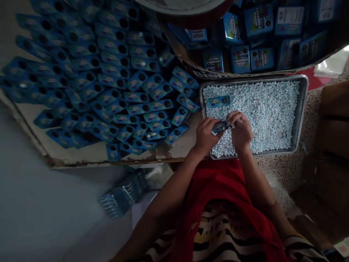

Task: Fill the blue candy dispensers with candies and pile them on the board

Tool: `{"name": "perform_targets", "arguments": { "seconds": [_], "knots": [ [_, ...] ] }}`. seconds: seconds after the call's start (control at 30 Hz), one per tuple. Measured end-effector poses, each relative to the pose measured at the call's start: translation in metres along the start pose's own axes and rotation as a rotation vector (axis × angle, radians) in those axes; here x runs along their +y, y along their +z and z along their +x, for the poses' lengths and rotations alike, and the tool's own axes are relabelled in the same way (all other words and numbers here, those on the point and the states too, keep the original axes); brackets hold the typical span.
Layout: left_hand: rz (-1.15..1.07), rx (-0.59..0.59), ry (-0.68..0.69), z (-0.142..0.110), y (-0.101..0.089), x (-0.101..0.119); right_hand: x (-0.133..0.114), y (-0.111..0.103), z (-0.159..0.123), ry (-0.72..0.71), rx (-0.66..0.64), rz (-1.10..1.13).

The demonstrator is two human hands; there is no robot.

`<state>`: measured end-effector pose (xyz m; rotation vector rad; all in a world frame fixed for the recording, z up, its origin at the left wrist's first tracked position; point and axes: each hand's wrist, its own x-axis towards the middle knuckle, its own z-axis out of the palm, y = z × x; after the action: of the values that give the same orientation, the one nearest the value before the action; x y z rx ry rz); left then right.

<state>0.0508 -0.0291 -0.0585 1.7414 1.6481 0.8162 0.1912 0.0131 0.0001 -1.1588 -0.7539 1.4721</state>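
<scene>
My left hand [205, 134] is closed around a small blue candy box [219, 127], held low over a metal tray [302, 109]. The tray is filled with small white and pale blue candies [268, 112]. Close against the box's right end, my right hand [241, 131] has its fingers curled together. A few candies show between the fingertips and the box's end. Another blue box [219, 101], labelled "Caramelo Macizo", lies on the candies just beyond my left hand.
Many blue boxes with dark round openings [148, 115] cover the table [188, 147] to the left. Behind the tray, a cardboard carton [188, 60] holds more boxes, beside a round container [188, 14]. Wrapped blue packs [122, 196] lie below the table edge.
</scene>
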Motion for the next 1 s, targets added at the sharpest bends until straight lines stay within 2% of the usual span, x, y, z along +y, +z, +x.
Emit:
{"name": "perform_targets", "arguments": {
  "seconds": [0.23, 0.33, 0.4, 0.5, 0.6, 0.7, 0.77, 0.87, 0.93, 1.0],
  "knots": [
    [0.074, 0.014, 0.007, 0.004, -0.016, 0.018, -0.002, 0.007, -0.008, -0.067, 0.007, -0.037],
    [0.076, 0.000, 0.009, 0.006, -0.018, 0.019, -0.005, 0.013, -0.014, -0.068, -0.006, -0.093],
    [0.073, -0.028, -0.022, 0.007, -0.019, 0.017, -0.007, 0.010, -0.016, -0.087, 0.029, -0.102],
    [0.039, -0.027, -0.089, 0.007, -0.022, 0.011, -0.005, -0.012, -0.015, -0.079, 0.217, -0.070],
    [-0.032, -0.058, -0.105, 0.006, -0.026, 0.006, 0.003, -0.052, -0.013, 0.035, 0.423, -0.136],
    [-0.087, -0.099, -0.092, 0.001, -0.028, 0.003, 0.015, -0.082, -0.020, 0.133, 0.504, -0.303],
    [-0.091, -0.054, -0.089, -0.002, -0.028, 0.003, 0.022, -0.089, -0.029, 0.151, 0.474, -0.394],
    [-0.085, -0.009, -0.085, -0.002, -0.028, 0.002, 0.027, -0.082, -0.039, 0.137, 0.329, -0.510],
    [-0.070, -0.019, -0.082, 0.003, -0.029, 0.000, 0.027, -0.074, -0.035, 0.049, 0.224, -0.660],
    [-0.042, -0.037, -0.076, 0.009, -0.032, -0.002, 0.029, -0.068, -0.018, -0.100, 0.126, -0.844]
  ]
}}
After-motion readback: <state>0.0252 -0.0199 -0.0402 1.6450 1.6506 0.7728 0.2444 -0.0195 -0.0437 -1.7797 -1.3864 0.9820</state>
